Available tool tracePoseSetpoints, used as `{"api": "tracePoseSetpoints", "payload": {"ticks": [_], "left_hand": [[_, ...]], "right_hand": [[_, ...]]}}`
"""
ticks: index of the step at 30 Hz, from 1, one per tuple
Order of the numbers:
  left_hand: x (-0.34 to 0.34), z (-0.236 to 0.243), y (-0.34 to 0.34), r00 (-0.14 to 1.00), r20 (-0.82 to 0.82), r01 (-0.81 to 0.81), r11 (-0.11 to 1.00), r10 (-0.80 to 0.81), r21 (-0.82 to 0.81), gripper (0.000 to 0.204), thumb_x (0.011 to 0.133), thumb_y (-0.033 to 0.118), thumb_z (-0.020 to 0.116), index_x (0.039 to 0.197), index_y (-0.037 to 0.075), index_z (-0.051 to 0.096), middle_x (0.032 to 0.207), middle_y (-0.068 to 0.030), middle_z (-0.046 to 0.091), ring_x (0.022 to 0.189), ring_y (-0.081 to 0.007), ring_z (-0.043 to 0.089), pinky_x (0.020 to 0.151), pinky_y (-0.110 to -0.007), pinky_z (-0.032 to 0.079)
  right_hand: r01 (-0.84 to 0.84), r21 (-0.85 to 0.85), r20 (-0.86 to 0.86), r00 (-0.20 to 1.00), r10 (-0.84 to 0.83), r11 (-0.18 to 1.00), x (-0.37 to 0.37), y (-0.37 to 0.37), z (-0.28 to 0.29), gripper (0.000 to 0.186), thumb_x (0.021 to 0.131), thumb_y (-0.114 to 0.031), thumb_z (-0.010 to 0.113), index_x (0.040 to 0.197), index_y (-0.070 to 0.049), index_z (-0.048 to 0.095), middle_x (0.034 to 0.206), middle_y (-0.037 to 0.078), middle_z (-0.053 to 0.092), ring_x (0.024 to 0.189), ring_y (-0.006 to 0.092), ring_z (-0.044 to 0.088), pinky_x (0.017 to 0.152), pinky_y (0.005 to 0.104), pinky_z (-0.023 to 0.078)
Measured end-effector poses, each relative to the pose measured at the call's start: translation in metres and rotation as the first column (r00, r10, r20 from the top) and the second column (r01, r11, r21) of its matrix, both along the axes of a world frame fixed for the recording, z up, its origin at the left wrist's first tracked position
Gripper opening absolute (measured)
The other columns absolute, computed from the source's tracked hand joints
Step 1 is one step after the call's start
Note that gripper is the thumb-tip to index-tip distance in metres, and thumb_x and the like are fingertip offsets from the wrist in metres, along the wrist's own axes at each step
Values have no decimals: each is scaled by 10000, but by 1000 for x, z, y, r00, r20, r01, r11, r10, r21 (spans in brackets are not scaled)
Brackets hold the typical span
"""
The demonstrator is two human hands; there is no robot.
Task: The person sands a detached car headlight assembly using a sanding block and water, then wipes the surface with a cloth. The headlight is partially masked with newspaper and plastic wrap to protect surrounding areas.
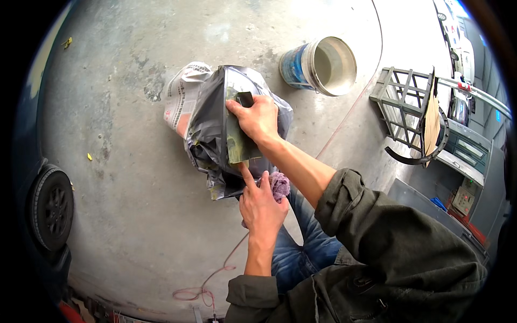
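Note:
A bundle wrapped in silver-grey sheeting stands in front of me, with an olive-green smeared panel on its top. My right hand presses a small dark flat pad onto the panel's far part, thumb on the left and fingers folded over it. Whether the pad is sandpaper or a block I cannot tell. My left hand is nearer to me, its index finger stretched to the panel's near end. Between its thumb and the other fingers it holds a crumpled purple cloth, partly hidden.
Printed newspaper sticks out from the bundle's left side. A blue-and-white bucket is beyond on the right, near a grey metal frame stand. A thin red hose runs over the concrete floor. A vehicle wheel is at left.

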State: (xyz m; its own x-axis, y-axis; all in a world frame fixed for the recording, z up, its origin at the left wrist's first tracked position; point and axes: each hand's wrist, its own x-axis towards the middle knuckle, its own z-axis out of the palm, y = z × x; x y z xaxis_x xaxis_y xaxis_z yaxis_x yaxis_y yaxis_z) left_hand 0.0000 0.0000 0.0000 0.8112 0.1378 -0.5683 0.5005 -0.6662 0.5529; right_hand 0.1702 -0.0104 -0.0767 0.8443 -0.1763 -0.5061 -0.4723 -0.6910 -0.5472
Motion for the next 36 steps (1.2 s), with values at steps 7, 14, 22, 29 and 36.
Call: {"api": "tracePoseSetpoints", "payload": {"ticks": [7, 14, 22, 29, 36], "left_hand": [[2, 5, -2, 1000, -27, 10, 1000, -11, -23, 654, 667, 211, 791, 1271, 11, 640, 1637, -262, 140, 984, -366, 662, 872, -428, 527], [5, 3, -1, 1000, 1, -19, 1000, 19, -8, 642, 677, 218, 797, 1269, 24, 640, 1573, -267, 270, 1003, -373, 653, 877, -459, 518], [5, 2, -2, 999, -45, -9, 1000, 8, -28, 648, 687, 233, 813, 1279, 49, 625, 1484, -270, 374, 1076, -410, 622, 927, -479, 505], [6, 5, 1, 999, -18, -31, 999, 30, -35, 654, 653, 193, 804, 1270, 53, 637, 1597, -270, 215, 1086, -462, 629, 929, -486, 521], [2, 1, 0, 998, -58, -8, 1000, 7, -21, 650, 655, 207, 792, 1269, 47, 648, 1635, -268, 125, 1094, -465, 632, 932, -471, 528]], "right_hand": [[18, 47, 3, 1000, -18, 999, -8, -6, 5, 413, 777, -374, 792, 866, 26, 733, 845, 227, 720, 832, 377, 721, 770, 445, 559], [-11, 25, 83, 996, 9, 1000, -2, -2, -10, 417, 749, -394, 794, 829, 10, 725, 784, 217, 706, 795, 381, 711, 739, 458, 553], [41, 170, -66, 997, -31, 985, -14, -23, 13, 447, 808, -379, 822, 897, 52, 742, 771, 144, 747, 689, 165, 711, 664, 345, 554], [-88, -32, 16, 996, 88, 996, 14, -6, 1, 459, 767, -452, 780, 871, -6, 750, 819, 207, 722, 815, 380, 717, 758, 465, 554], [-105, 14, -19, 994, 106, 994, 7, -6, 0, 447, 751, -396, 831, 811, 38, 740, 690, 195, 699, 653, 250, 709, 660, 390, 532]]}}
